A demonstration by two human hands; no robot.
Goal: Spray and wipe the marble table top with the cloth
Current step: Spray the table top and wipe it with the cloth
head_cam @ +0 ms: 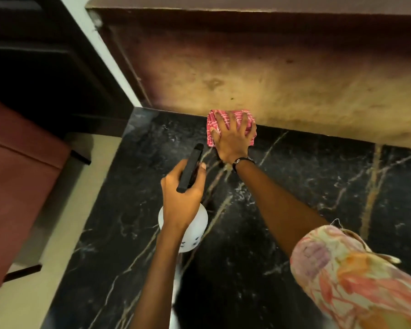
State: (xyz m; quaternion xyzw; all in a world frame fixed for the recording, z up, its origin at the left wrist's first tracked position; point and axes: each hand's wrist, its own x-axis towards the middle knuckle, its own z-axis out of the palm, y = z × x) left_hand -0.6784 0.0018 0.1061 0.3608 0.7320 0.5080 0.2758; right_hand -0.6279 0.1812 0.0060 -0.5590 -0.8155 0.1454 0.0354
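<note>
Honestly, there's nothing I can read anywhere here. The only markings are a few small dark smudges on the white spray bottle [192, 236] under my left hand [184, 193], near the left edge of the table, and they're way too blurry to make out as letters or numbers.

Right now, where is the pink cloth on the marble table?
In the head view, the pink cloth lies flat under the right hand at the far edge of the marble table, against the wall, just beyond the left hand.
</note>
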